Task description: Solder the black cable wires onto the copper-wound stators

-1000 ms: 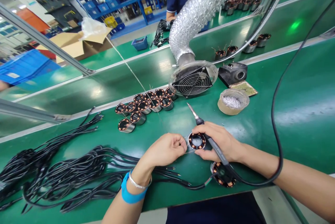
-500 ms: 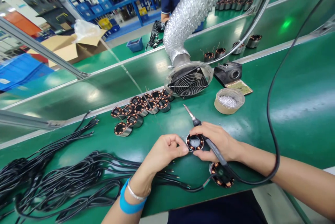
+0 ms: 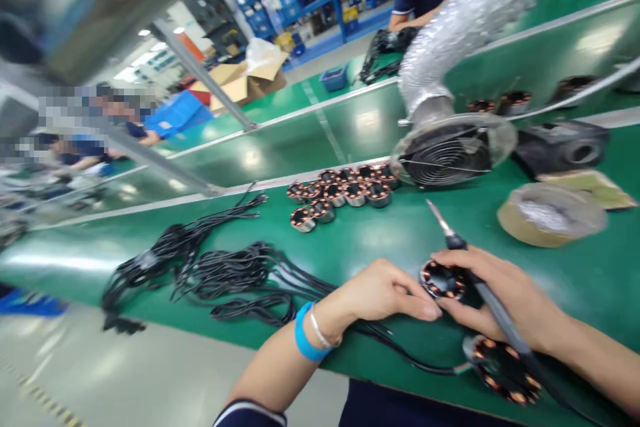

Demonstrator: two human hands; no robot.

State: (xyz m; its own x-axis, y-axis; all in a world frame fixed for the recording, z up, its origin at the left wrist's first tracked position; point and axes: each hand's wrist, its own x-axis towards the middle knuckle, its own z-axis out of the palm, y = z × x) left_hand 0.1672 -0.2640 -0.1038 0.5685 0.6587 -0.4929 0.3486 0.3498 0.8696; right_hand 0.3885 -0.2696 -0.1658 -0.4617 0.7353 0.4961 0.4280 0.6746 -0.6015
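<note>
My right hand (image 3: 505, 287) grips a copper-wound stator ring (image 3: 443, 280) between thumb and fingers. A soldering iron (image 3: 493, 300) also lies in that hand, its bare tip pointing up and left. My left hand (image 3: 395, 294), with a blue band and a silver bracelet at the wrist, has thumb and fingers pinched together at the ring's left edge; what is between the fingertips is hidden. Below my right hand, a second stator (image 3: 505, 370) rests near the bench's front edge, with a black cable (image 3: 425, 366) running to its left side.
Several stators (image 3: 335, 194) stand in a group beyond my left hand. Black cable bundles (image 3: 230, 270) lie at left. A fan hood (image 3: 450, 154) on a foil duct, a round tub (image 3: 550, 214) and a black holder (image 3: 565, 147) stand behind. People work across the bench.
The view has swung left, so the bench items sit further right and more of the left side shows. Both hands remain at the same stator, which now looks more tilted.
</note>
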